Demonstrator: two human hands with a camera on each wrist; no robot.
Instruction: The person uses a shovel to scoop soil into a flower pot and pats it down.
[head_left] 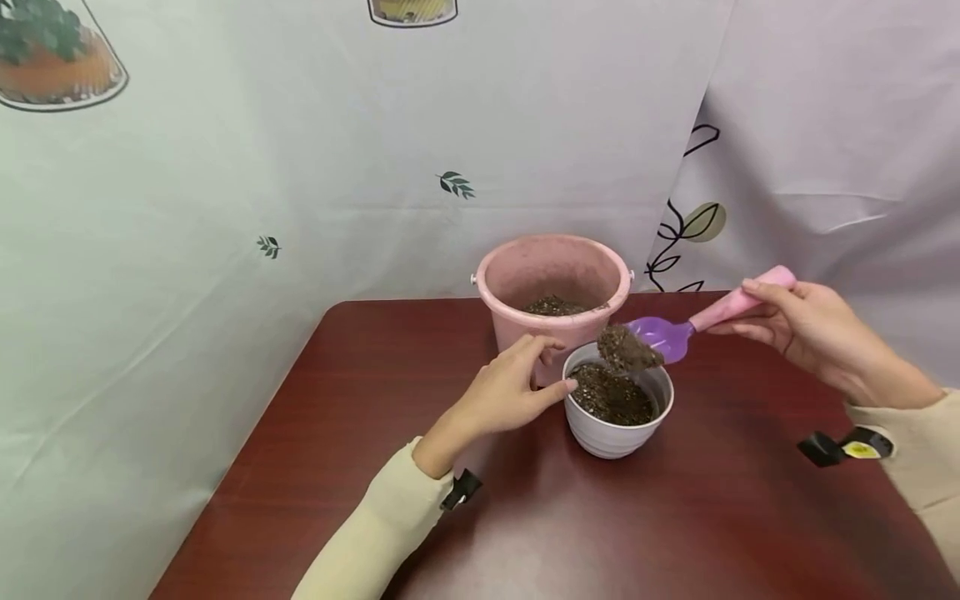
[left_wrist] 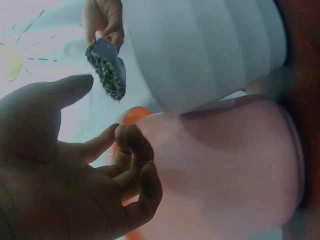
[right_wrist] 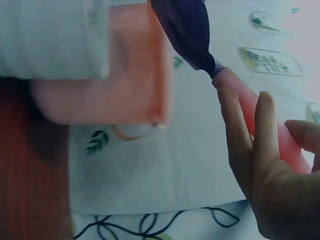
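My right hand grips the pink handle of a small garden trowel with a purple blade. A heap of dark soil sits on the blade, above the white flower pot. Inside that pot lies more dark soil. My left hand is at the pot's left side, fingers loosely bent and holding nothing. Its thumb tip is at the rim; whether it touches I cannot tell. In the right wrist view the trowel shows its dark underside, with fingers along the handle.
A pink bucket partly filled with soil stands right behind the pot, near the table's back edge. Both stand on a dark red wooden table. Printed cloth hangs behind and to the left of the table.
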